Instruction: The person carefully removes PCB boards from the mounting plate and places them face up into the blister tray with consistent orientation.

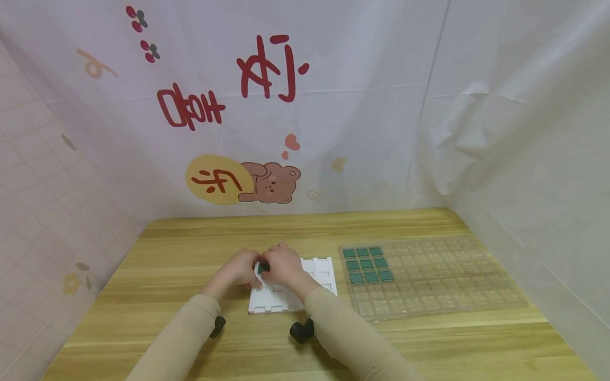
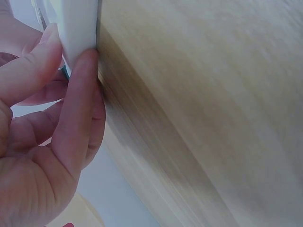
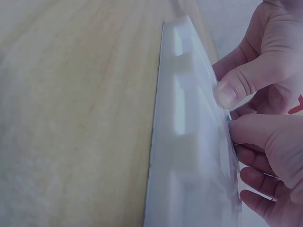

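Note:
A white foam tray [image 1: 314,272] with square pockets lies on the wooden table [image 1: 190,248]. Both hands meet over its far left corner. My left hand [image 1: 238,270] pinches the white foam tray's edge [image 2: 78,23] between thumb and forefinger [image 2: 75,109]. My right hand [image 1: 282,264] has its fingers curled round a small green square chip [image 1: 261,268] at that corner. In the right wrist view a sliver of the green chip [image 3: 228,116] shows between fingertips resting on the foam tray [image 3: 182,142].
A clear plastic tray [image 1: 438,286] with many small pockets lies to the right, with several green chips [image 1: 367,263] in its far left corner. White printed sheets wall the table at the back and on both sides.

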`<state>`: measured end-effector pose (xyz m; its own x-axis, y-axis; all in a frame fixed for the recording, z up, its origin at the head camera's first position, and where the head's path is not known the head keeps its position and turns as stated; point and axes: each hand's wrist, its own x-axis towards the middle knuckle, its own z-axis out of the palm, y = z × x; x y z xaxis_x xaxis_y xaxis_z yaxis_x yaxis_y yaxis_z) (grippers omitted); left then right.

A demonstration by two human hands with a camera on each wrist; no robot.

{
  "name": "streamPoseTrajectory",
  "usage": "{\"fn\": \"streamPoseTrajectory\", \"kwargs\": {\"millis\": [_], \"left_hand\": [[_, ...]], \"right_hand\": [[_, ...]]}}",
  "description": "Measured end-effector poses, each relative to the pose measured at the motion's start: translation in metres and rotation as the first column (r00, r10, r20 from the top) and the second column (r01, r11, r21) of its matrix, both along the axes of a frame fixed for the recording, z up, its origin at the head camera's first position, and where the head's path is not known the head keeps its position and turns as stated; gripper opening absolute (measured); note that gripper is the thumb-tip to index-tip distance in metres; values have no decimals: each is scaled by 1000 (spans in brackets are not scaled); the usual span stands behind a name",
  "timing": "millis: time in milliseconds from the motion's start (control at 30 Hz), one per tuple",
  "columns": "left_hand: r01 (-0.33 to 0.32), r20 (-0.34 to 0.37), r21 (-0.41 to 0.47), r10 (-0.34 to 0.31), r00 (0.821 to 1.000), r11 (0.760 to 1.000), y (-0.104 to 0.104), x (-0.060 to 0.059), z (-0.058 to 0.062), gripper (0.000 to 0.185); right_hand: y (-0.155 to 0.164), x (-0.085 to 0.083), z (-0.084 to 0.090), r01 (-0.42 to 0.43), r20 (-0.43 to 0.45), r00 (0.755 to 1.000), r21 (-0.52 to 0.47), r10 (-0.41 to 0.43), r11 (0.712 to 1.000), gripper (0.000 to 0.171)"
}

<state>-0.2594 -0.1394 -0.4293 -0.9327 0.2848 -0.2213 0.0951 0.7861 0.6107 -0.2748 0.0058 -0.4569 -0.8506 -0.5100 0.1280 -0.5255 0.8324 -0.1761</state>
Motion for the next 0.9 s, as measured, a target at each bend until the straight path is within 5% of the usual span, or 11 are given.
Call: {"fn": "streamPoseTrajectory", "kwargs": {"millis": [633,900], "left_hand": [[3,2,6,-3,1000,1000,0,0,1,61],[5,-4,13,-5,1000,1000,-1,-1,-1,58]], "right_hand": [[3,-2,2,-2,59,998,-59,5,998,31],[5,-2,1,-37,20,999,-59,38,998,31]]}}
